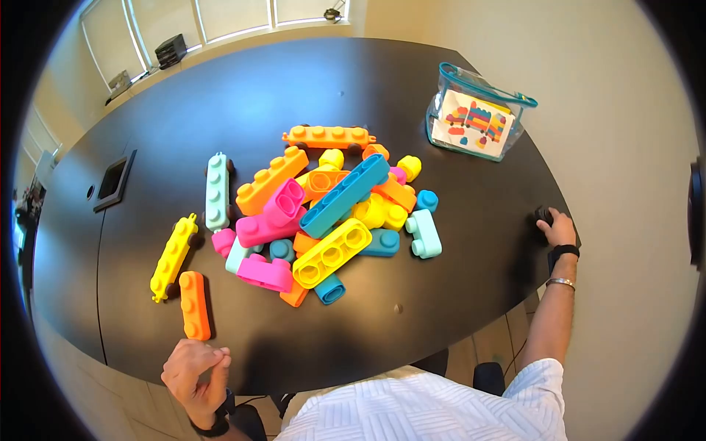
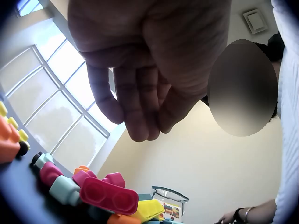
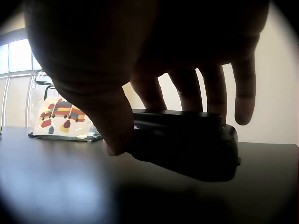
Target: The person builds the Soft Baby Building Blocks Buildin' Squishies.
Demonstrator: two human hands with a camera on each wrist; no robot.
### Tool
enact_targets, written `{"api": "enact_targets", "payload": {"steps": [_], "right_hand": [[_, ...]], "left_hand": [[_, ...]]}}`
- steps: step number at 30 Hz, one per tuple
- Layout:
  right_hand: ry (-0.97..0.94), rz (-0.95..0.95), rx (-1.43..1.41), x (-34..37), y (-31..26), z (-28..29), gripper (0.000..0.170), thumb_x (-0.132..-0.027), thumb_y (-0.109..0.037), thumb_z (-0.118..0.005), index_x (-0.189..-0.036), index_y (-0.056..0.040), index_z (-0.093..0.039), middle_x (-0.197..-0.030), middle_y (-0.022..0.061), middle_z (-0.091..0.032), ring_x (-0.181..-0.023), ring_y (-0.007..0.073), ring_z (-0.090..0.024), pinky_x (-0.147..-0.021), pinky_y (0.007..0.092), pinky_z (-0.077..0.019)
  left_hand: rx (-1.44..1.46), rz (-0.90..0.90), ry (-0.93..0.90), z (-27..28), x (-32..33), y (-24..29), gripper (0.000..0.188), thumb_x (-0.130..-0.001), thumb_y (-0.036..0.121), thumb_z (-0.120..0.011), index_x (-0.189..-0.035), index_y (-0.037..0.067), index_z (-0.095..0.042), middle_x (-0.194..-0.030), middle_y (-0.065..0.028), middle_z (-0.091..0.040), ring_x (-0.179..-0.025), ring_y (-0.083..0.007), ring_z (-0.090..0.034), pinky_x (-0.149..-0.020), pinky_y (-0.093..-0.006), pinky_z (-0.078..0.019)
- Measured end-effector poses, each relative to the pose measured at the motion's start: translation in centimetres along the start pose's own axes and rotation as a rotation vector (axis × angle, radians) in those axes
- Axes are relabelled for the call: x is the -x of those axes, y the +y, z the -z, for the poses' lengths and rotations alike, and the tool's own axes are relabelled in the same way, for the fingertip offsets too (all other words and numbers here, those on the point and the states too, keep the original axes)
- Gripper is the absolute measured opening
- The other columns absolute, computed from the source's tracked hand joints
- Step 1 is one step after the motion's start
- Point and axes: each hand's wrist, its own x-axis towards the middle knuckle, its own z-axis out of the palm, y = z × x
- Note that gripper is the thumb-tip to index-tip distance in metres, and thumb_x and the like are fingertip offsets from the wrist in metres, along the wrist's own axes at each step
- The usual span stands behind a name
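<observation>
My right hand [image 1: 560, 229] grips a small black boxy device [image 3: 187, 147] at the table's right edge, with the thumb on its near side and the fingers over the top. The device's kind does not show. At the front left, my left hand [image 1: 197, 373] hangs with bent fingers and holds nothing. Closest to it lies an orange block [image 1: 194, 305] with studs. A yellow wheeled block base [image 1: 175, 257] and a pale green wheeled one [image 1: 218, 192] stand farther back. A heap of toy blocks, with a long blue block [image 1: 344, 195] on top, covers the table's middle.
A clear zip bag [image 1: 482, 110] with a picture card stands at the back right of the black table [image 1: 456, 294]. An orange wheeled base [image 1: 329, 137] sits behind the heap. At the left, a dark panel [image 1: 115, 180] is set into the table.
</observation>
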Motion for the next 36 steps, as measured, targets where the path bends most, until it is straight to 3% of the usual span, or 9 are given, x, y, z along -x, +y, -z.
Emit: {"api": "enact_targets", "payload": {"steps": [9,12,14,15,18,19,24,28,36], "right_hand": [[-0.053,-0.011,-0.054,-0.3,-0.4,-1.3,0.074,-0.097,-0.041,-0.090,-0.156,-0.0032,-0.068,-0.143,0.0284,-0.072,-0.134,0.0455,-0.070,-0.114,0.0530,-0.0570],[0.010,-0.026,-0.044,1.4,-2.2,0.8,0.077,-0.096,-0.039,-0.092,-0.158,-0.0028,-0.065,-0.147,0.0273,-0.067,-0.136,0.0464,-0.068,-0.115,0.0530,-0.0565],[0.186,0.121,-0.122,1.5,-2.0,1.1,0.079,-0.096,-0.035,-0.092,-0.162,-0.0051,-0.061,-0.152,0.0222,-0.062,-0.135,0.0439,-0.065,-0.115,0.0530,-0.0559],[0.298,0.237,-0.223,1.8,-1.9,1.1,0.068,-0.096,-0.028,-0.092,-0.154,-0.0029,-0.067,-0.146,0.0211,-0.066,-0.130,0.0425,-0.067,-0.113,0.0508,-0.0562],[0.325,0.457,-0.507,5.5,-6.5,5.7,0.055,-0.098,-0.020,-0.090,-0.146,-0.0013,-0.071,-0.140,0.0197,-0.070,-0.126,0.0385,-0.070,-0.109,0.0463,-0.0580],[0.351,0.447,-0.611,8.1,-9.8,8.4,0.040,-0.098,-0.013,-0.089,-0.134,0.0003,-0.076,-0.128,0.0173,-0.075,-0.116,0.0329,-0.075,-0.101,0.0407,-0.0603],[0.449,0.639,-0.838,14.2,-15.9,12.0,0.022,-0.095,-0.008,-0.091,-0.112,0.0012,-0.080,-0.104,0.0139,-0.081,-0.094,0.0282,-0.078,-0.086,0.0365,-0.0610],[0.530,0.785,-0.872,16.6,-17.5,12.0,0.018,-0.092,-0.007,-0.093,-0.101,-0.0003,-0.080,-0.097,0.0128,-0.081,-0.085,0.0288,-0.078,-0.077,0.0348,-0.0607],[0.625,0.916,-0.994,19.9,-18.0,12.8,0.015,-0.093,-0.004,-0.091,-0.098,0.0006,-0.078,-0.086,0.0107,-0.077,-0.072,0.0256,-0.070,-0.065,0.0355,-0.0553]], "left_hand": [[-0.006,0.001,-0.006,0.2,-0.4,0.2,0.020,-0.082,-0.005,-0.088,-0.097,0.003,-0.076,-0.079,-0.0074,-0.078,-0.067,-0.0249,-0.070,-0.072,-0.0371,-0.0549],[-0.003,0.001,0.003,0.2,-0.6,0.1,0.018,-0.083,-0.003,-0.089,-0.096,0.004,-0.077,-0.081,-0.0062,-0.080,-0.068,-0.0244,-0.073,-0.072,-0.0361,-0.0562],[-0.013,0.005,0.014,0.0,-0.7,0.2,0.017,-0.085,-0.002,-0.090,-0.095,0.005,-0.078,-0.081,-0.0052,-0.081,-0.069,-0.0238,-0.075,-0.073,-0.0353,-0.0575],[-0.012,0.001,0.011,-0.1,-0.8,0.2,0.017,-0.084,-0.002,-0.090,-0.094,0.005,-0.078,-0.081,-0.0053,-0.081,-0.069,-0.0237,-0.075,-0.073,-0.0352,-0.0576],[-0.004,-0.012,0.001,-0.4,-1.1,0.3,0.017,-0.084,-0.002,-0.090,-0.094,0.005,-0.078,-0.081,-0.0057,-0.081,-0.068,-0.0239,-0.075,-0.072,-0.0355,-0.0577],[0.003,-0.016,0.001,-0.7,-1.2,0.3,0.017,-0.083,-0.002,-0.090,-0.093,0.005,-0.078,-0.080,-0.0060,-0.080,-0.068,-0.0241,-0.074,-0.072,-0.0358,-0.0577],[0.045,-0.037,-0.023,-1.5,-1.2,0.3,0.017,-0.083,-0.004,-0.089,-0.092,0.004,-0.077,-0.079,-0.0070,-0.080,-0.066,-0.0246,-0.072,-0.071,-0.0359,-0.0568],[0.036,-0.031,-0.013,-1.1,-0.8,0.2,0.018,-0.082,-0.005,-0.088,-0.092,0.003,-0.076,-0.079,-0.0075,-0.079,-0.065,-0.0247,-0.071,-0.072,-0.0356,-0.0561],[0.064,-0.013,-0.032,-1.6,0.2,0.3,0.019,-0.084,-0.004,-0.090,-0.094,0.002,-0.075,-0.077,-0.0084,-0.075,-0.067,-0.0239,-0.070,-0.071,-0.0361,-0.0546]]}}
